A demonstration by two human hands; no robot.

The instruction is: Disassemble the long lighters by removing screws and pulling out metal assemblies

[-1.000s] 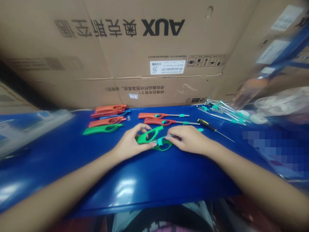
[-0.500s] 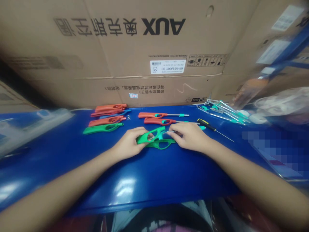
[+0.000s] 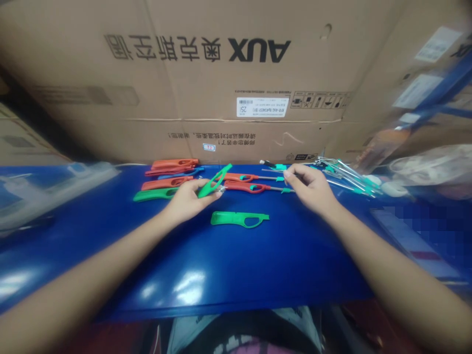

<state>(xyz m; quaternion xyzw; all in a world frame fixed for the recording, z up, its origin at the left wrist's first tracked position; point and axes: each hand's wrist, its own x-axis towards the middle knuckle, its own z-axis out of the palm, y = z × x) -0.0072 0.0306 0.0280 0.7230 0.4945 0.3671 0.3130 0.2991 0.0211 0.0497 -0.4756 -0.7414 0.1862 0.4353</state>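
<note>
My left hand [image 3: 190, 199] is closed around a green lighter shell half [image 3: 217, 182], tilted up off the table; a small silvery part [image 3: 221, 189] shows by its fingertips. Below it, the other green shell half [image 3: 239, 219] lies flat on the blue tabletop. Fingers pinched, my right hand [image 3: 309, 187] grips a lighter's inner assembly [image 3: 279, 167], with a teal trigger, a thin rod and a black end pointing left. Behind and between the hands lie two red lighters [image 3: 247, 187] with metal nozzles and teal triggers. The screwdriver cannot be seen now.
Several orange, blue and green lighter shells [image 3: 167, 184] are stacked at the back left. Metal nozzles with teal parts [image 3: 350, 178] are piled at the back right. A large cardboard box [image 3: 184, 103] stands along the table's far edge. Clear plastic bags [image 3: 438, 160] sit at right.
My hands have moved apart. The held shell half has come up and left, uncovering the other half on the table. The inner assembly has moved right and away with my right hand.
</note>
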